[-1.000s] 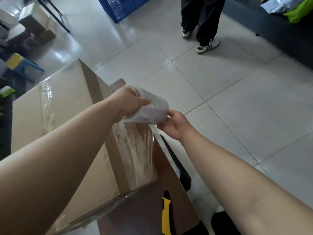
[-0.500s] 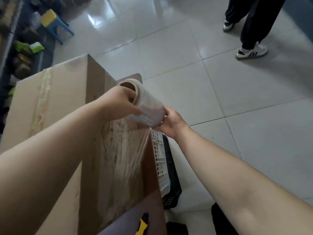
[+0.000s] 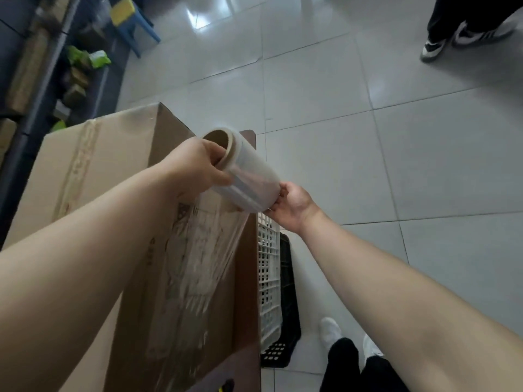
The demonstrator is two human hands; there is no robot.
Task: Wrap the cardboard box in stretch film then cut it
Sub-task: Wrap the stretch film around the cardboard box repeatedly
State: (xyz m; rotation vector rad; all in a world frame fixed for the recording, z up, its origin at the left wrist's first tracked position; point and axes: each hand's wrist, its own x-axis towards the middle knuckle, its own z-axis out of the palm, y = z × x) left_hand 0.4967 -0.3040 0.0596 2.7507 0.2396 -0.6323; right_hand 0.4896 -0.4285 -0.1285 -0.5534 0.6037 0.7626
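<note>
A large brown cardboard box (image 3: 113, 154) stands at the left, with tape along its top. I hold a roll of clear stretch film (image 3: 249, 179) between both hands, beside the box's right side. My left hand (image 3: 195, 168) grips its far end, fingers in the cardboard core. My right hand (image 3: 291, 205) holds its near end. A sheet of film (image 3: 198, 267) runs from the roll down over the box's right face. A yellow-handled cutter (image 3: 226, 386) peeks out at the bottom edge.
A brown board (image 3: 246, 278) lies under the box. White and black plastic crates (image 3: 271, 292) stand against it on the right. Another person's legs and shoes (image 3: 458, 35) are at the top right. Shelves with packages (image 3: 70, 75) line the left. My own feet (image 3: 339, 340) are below.
The view has swung left and down. The roll has tilted, its far end now higher, and more film lies stretched over the box's right face. Both hands keep their hold.
</note>
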